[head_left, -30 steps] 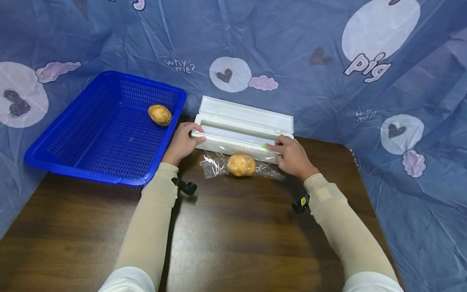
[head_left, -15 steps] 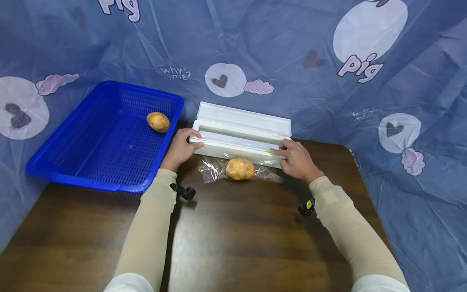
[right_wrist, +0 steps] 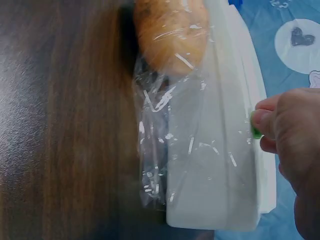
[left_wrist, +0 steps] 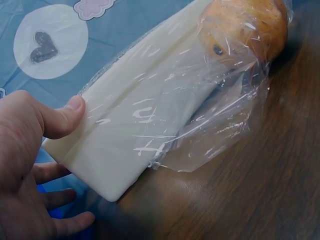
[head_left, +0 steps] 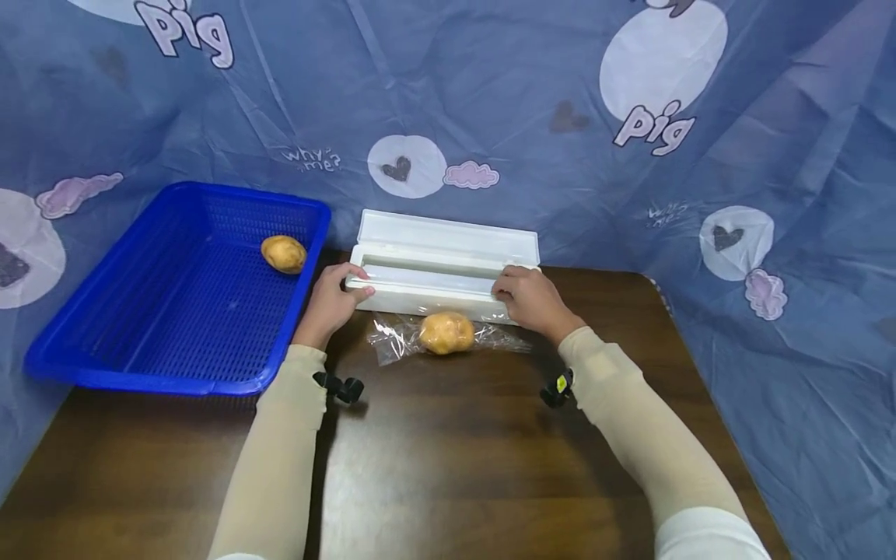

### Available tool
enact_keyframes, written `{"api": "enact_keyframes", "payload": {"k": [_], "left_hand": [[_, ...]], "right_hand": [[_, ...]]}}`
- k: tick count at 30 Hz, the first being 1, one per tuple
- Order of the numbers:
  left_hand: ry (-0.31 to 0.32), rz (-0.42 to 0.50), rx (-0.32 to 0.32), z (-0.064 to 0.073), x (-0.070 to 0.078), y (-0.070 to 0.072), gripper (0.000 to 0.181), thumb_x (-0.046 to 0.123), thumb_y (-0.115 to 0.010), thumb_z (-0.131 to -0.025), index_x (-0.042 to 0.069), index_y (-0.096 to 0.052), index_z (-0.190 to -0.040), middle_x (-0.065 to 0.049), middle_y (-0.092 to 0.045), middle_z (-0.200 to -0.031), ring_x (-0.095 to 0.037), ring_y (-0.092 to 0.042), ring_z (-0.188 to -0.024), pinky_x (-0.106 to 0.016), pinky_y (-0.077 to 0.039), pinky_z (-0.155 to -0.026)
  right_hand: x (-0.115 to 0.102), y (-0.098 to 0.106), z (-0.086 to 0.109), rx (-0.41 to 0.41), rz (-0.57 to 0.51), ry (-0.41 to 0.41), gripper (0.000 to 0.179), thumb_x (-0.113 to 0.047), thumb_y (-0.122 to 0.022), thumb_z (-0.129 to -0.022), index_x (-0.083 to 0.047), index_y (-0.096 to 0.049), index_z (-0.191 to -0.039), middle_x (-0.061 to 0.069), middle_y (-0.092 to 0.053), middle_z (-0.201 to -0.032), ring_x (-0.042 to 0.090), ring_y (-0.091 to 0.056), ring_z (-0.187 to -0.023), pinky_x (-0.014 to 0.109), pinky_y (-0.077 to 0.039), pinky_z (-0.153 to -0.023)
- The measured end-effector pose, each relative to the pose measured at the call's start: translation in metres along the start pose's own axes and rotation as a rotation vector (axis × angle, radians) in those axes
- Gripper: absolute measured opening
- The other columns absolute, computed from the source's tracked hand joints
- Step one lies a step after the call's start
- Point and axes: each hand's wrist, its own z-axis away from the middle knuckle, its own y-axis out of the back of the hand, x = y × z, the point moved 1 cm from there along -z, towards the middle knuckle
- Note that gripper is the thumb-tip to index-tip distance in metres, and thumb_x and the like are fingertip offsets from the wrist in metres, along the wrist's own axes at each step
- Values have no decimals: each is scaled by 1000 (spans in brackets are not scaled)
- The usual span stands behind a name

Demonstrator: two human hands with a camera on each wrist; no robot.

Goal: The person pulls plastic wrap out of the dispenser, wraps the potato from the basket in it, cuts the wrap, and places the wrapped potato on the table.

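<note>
A long white cling film dispenser (head_left: 420, 299) lies at the back of the table with its lid (head_left: 448, 237) raised. My left hand (head_left: 329, 303) grips its left end, thumb on the front and fingers at the opening. Near the right end, my right hand (head_left: 532, 299) pinches a small green slider (right_wrist: 256, 126) on the dispenser's edge; in the head view the fingers hide that slider. A potato (head_left: 446, 333) wrapped in clear film sits against the front. Loose film (left_wrist: 200, 145) spreads out on both sides of the potato and overlaps the dispenser's front.
On the left stands a blue plastic basket (head_left: 168, 386) with a bare potato (head_left: 283, 254) in its back right corner. A blue printed cloth (head_left: 546, 179) hangs right behind the dispenser. The brown wooden table (head_left: 455, 467) stretches toward me.
My right index finger was stretched out at the green slider; now the fingers are bunched around it. The left hand keeps its grip. The head view has shifted slightly.
</note>
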Motion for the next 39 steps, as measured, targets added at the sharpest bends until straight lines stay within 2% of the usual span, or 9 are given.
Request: {"api": "enact_keyframes", "payload": {"k": [4,11,17,22,26,33,39], "left_hand": [[17,-3,8,4,-3,1,17,8,-76,-89,1,-66,-101,-25,-56,-126,-39,-49,-125,-50,-34,-108],[30,-4,13,8,-4,-1,17,9,-75,-90,2,-65,-102,-25,-55,-127,-40,-50,-125,-50,-35,-107],[23,-9,20,8,-5,-3,17,8,-76,-90,1,-65,-102,-25,-56,-125,-40,-51,-124,-50,-35,-107],[19,-12,33,5,-7,-5,18,8,-76,-89,2,-66,-103,-25,-57,-123,-41,-52,-121,-51,-36,-105],[24,-16,31,4,-7,-6,18,9,-75,-90,3,-66,-105,-25,-57,-126,-41,-52,-122,-51,-36,-105],[1,-19,29,0,-2,-5,18,8,-75,-90,3,-65,-105,-26,-57,-124,-41,-52,-121,-51,-37,-104],[0,-45,18,-3,0,-5,17,9,-75,-91,4,-65,-105,-25,-57,-122,-38,-52,-107,-49,-39,-95]], "right_hand": [[-2,-6,0,30,12,-5,17,5,-67,-86,-8,-72,-78,3,-63,-84,21,-64,-82,39,-55,-73],[2,-13,-2,59,24,-31,26,9,-63,-87,-9,-58,-68,4,-57,-82,22,-60,-79,39,-54,-78],[4,-16,-3,93,9,-45,31,13,-61,-81,-11,-50,-65,4,-56,-79,22,-56,-75,38,-50,-70],[4,-17,-2,87,1,-94,33,11,-61,-85,-11,-46,-64,5,-57,-82,21,-55,-75,37,-49,-68],[4,-17,-2,86,-10,-103,32,11,-60,-84,-11,-47,-65,5,-58,-82,21,-56,-76,37,-49,-69],[12,-14,-5,87,4,-66,31,12,-62,-82,-12,-50,-66,4,-55,-79,22,-55,-75,38,-49,-69],[18,-9,-1,63,15,-60,25,11,-62,-77,-11,-53,-68,3,-55,-79,24,-57,-76,40,-50,-68]]}}
